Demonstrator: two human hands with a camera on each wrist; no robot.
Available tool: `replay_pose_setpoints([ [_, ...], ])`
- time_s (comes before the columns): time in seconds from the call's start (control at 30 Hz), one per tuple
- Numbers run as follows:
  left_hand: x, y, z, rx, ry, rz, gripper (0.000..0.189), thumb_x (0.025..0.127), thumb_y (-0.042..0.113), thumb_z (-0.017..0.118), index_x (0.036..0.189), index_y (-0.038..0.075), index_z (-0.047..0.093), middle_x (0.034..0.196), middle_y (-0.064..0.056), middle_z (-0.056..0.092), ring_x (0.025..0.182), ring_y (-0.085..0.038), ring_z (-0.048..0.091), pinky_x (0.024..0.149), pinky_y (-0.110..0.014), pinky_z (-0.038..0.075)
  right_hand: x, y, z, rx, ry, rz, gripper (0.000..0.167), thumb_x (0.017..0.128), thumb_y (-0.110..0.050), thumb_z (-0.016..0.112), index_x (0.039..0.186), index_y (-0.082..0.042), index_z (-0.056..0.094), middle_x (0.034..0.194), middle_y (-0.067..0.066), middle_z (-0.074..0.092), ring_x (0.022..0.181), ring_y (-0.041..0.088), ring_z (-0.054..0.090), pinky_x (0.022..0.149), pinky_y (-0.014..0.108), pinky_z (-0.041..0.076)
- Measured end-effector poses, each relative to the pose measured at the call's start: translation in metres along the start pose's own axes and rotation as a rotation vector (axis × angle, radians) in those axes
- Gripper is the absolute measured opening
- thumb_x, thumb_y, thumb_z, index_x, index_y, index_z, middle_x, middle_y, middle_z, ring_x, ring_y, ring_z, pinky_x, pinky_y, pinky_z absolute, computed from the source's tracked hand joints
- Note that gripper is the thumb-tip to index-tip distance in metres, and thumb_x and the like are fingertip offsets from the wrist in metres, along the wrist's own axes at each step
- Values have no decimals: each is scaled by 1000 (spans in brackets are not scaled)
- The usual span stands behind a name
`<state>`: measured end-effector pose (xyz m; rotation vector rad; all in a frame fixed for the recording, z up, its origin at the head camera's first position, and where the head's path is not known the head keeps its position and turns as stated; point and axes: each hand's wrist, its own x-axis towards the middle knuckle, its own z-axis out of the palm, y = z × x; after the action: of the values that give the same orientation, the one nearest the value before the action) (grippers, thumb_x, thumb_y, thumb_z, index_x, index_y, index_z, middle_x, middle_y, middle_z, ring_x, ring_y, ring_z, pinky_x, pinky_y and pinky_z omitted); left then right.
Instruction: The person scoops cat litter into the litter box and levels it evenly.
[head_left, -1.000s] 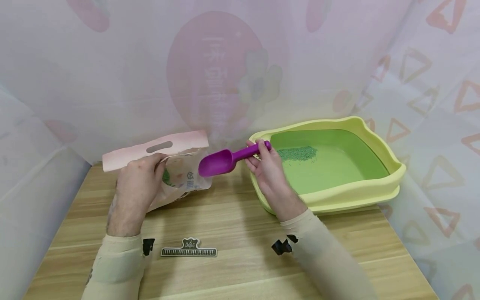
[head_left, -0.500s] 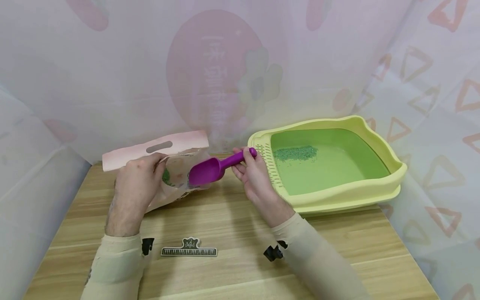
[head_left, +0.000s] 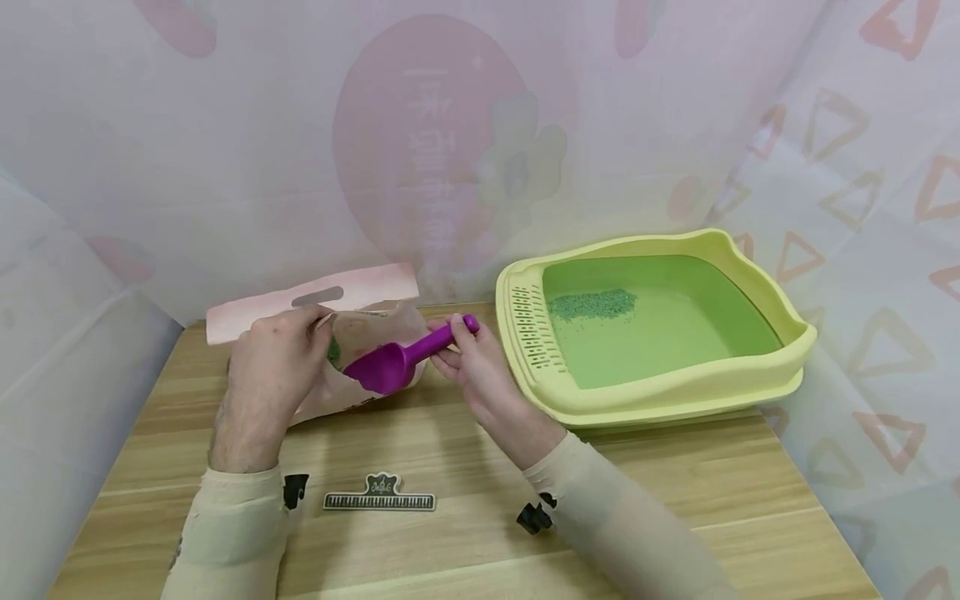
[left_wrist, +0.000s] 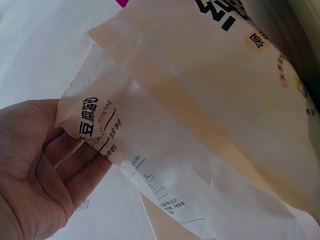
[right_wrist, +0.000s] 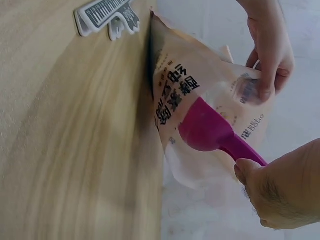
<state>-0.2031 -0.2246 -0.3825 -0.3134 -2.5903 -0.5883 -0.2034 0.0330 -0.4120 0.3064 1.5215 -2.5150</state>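
A printed pinkish paper bag [head_left: 322,400] lies at the back left with its mouth held up; a bit of green litter [head_left: 333,352] shows inside. My left hand [head_left: 273,358] pinches the upper edge of its opening, as the left wrist view confirms with the thumb and fingers on the bag's rim [left_wrist: 75,112]. By its handle my right hand [head_left: 491,383] holds a purple scoop [head_left: 382,369]. The scoop's bowl points left and down, its tip at the bag's mouth. In the right wrist view, the scoop [right_wrist: 207,127] overlaps the bag's printed side.
A yellow-green litter box [head_left: 675,385] with a slotted shelf [head_left: 532,329] stands at the right. Inside it lies a small heap of green pellets [head_left: 596,304]. Near the front of the wooden table is a bag clip [head_left: 378,500] with a piano-key pattern. Printed curtains hang behind.
My right hand has carried the scoop left and down from beside the litter box to the bag's opening, tilting the bowl lower. The left hand has kept its grip on the bag.
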Motion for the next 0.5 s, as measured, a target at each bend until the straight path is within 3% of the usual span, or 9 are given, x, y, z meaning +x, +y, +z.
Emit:
replay_pose_setpoints([
  [0.3, 0, 1, -4, 17, -28, 3, 18, 115, 16, 74, 117, 3, 87, 98, -24, 87, 74, -43, 81, 66, -69, 61, 6, 23, 17, 125, -23, 33, 46, 127, -17, 52, 162, 9, 41, 170, 38, 56, 165, 52, 55, 138, 54, 46],
  [0.5, -1, 2, -6, 24, -31, -7, 17, 112, 11, 73, 119, 4, 87, 104, -24, 88, 81, -50, 84, 69, -71, 62, 14, 34, 29, 231, 19, 39, 25, 123, -8, 56, 144, 6, 49, 167, 35, 57, 163, 47, 59, 135, 46, 52],
])
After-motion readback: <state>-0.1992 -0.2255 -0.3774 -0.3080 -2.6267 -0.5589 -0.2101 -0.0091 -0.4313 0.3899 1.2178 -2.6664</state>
